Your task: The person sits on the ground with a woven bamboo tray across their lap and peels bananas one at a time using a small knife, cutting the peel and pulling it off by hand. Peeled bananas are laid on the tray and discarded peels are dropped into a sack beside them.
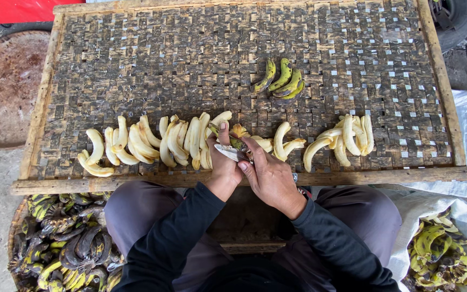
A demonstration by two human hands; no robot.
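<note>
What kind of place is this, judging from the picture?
Probably an outdoor, home-scale fruit-drying spot: peeled bananas lie in rows on a woven tray, with a basket of unpeeled ones and a sack of peels beside.

Woven bamboo tray (136,59) lay across the person's lap, wooden frame on all sides; left hand (224,165) gripped a partly peeled banana (237,141), thumb raised; right hand (268,176) held a small knife (231,153), blade resting against the fruit; both hands touched at the tray's near edge. Peeled bananas (152,143) lay in a row to the left of the hands; a second peeled heap (344,138) lay to the right. Four green unpeeled bananas (281,78) sat apart, farther up the tray. Basket of dark unpeeled bananas (63,243) stood at lower left; discarded peels (439,251) lay on a white sack at lower right.
</note>
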